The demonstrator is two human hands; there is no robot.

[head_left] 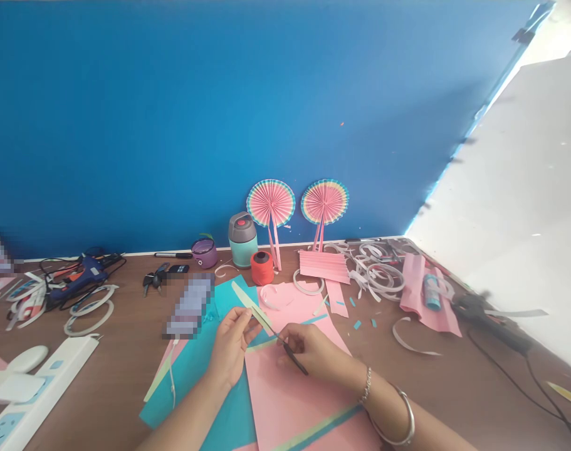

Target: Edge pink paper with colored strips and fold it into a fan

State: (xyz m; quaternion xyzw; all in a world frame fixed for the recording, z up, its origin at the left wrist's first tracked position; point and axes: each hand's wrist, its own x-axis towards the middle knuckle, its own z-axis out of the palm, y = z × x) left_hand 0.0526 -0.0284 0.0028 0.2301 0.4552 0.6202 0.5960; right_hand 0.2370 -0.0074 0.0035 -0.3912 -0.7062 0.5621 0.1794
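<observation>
One strip (242,297) points to the worktop's (118,388) back edge, our left hand (229,351) pinching it, right hand (316,352) gripping scissors (296,359) — limp paper could skew our cut.

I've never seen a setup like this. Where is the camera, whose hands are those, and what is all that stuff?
There is no robot here, just a person working with bare hands. The single picture comes from a camera worn on their head, looking forward and down.

The left hand pinches a pale green paper strip. The right hand holds what look like dark-handled scissors, pointed at the strip.

Beneath the hands, pink paper and blue-green paper lie on a brown table. Behind stand two round pleated paper fans near the blue wall, beside a flask. A white power strip lies at the left.
</observation>
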